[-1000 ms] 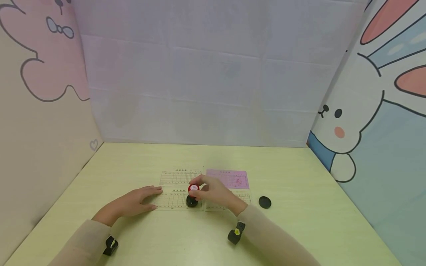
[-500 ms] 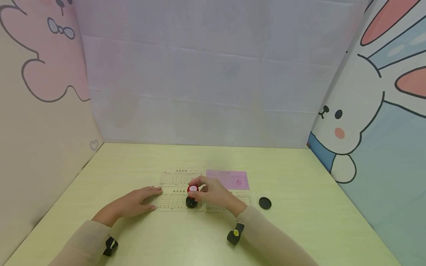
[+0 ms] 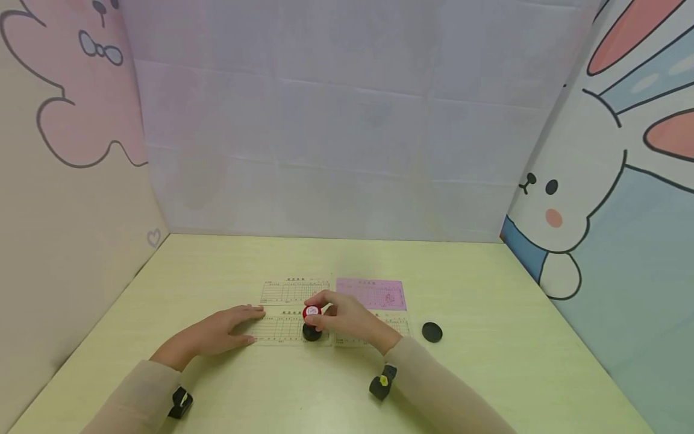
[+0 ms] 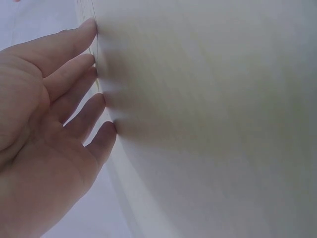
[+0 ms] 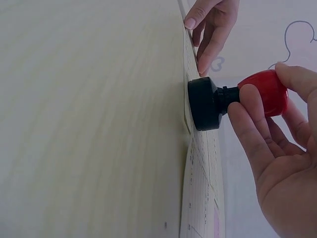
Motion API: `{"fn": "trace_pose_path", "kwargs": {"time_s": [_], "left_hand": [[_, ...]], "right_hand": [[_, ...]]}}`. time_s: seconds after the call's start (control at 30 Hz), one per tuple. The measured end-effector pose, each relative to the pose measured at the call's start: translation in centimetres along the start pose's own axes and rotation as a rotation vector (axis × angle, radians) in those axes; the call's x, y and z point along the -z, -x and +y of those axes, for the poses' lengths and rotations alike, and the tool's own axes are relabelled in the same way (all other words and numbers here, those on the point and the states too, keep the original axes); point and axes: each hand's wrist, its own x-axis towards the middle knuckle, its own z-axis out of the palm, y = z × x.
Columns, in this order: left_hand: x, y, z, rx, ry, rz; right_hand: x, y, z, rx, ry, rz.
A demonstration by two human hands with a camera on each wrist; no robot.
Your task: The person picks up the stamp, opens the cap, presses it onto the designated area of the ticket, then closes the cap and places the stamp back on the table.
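The right hand [image 3: 347,318] holds a stamp [image 3: 311,322] by its red knob [image 5: 265,92]; thumb and fingers curl round the knob, so this grip is grasping the stamp. The stamp's black base [image 5: 204,104] sits flat against the near-left form [image 3: 282,328], at that sheet's right end. The left hand [image 3: 219,331] lies flat with straight fingers on the left end of the same form; its grip is released and merely presses the paper to the counter [image 3: 217,265].

Three more sheets lie on the counter: a far-left form [image 3: 293,290], a pink form [image 3: 374,292] touching its right edge, and a near-right form [image 3: 398,325] largely covered by the right hand and sleeve. A black cap [image 3: 432,331] lies apart, right of the forms.

No open container shows; the stamp's face is hidden against the paper. Printing on all forms is too small to read. In the left wrist view the paper edge is blurred and the stamp is out of view.
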Motion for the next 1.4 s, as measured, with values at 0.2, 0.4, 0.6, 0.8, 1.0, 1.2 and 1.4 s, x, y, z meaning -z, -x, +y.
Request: {"fn": "trace_pose_path", "kwargs": {"time_s": [0.2,0.4,0.6,0.8,1.0,1.2,1.4], "left_hand": [[0.0,0.1,-0.1,0.002,-0.006,0.0],[-0.2,0.1,-0.4,-0.003,-0.003,0.002],[-0.2,-0.1,-0.7,0.0,-0.005,0.003],[-0.2,-0.1,-0.7,0.02,0.001,-0.008],[-0.2,0.0,-0.7,0.015,-0.009,-0.004],[0.0,0.0,-0.3,0.006,-0.008,-0.004],[0.0,-0.1,-0.4,0.01,-0.006,0.0]], "right_hand": [[-0.2,0.0,0.3,0.016,-0.046,-0.004],[-0.3,-0.1,0.6,0.043,-0.035,-0.02],[-0.4,-0.3,0.7,0.041,-0.023,-0.025],[-0.5,-0.3,0.7,0.051,-0.008,-0.019],[-0.5,-0.3,0.4,0.058,0.015,-0.02],[-0.3,-0.2,-0.1,0.093,0.066,-0.038],[-0.3,-0.3,-0.3,0.106,0.151,-0.037]]}}
